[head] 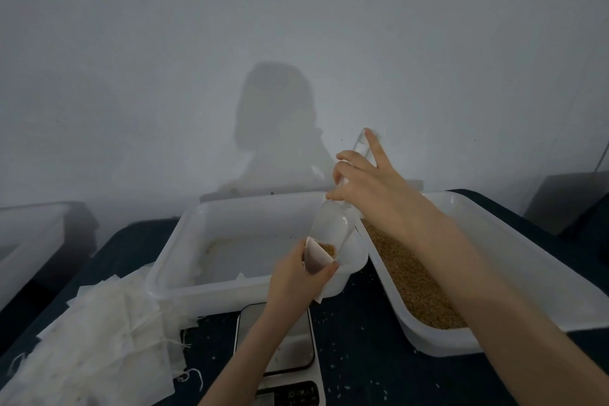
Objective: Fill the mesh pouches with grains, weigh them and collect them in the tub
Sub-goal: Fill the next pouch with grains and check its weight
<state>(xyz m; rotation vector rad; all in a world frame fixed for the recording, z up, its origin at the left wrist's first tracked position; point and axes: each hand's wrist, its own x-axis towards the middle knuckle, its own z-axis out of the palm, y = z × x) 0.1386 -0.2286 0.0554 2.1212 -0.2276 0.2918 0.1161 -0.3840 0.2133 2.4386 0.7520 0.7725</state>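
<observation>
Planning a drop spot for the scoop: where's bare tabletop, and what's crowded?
Bare dark tabletop between the scale and the grain tub, only stray grains. Crowded: pouch pile on the left, white tub behind the scale, both hands over its corner.

A dark table (356, 356) bears two white tubs (171, 273) (514, 260), a scale (280, 359), and heaped pouches (99, 333).
</observation>
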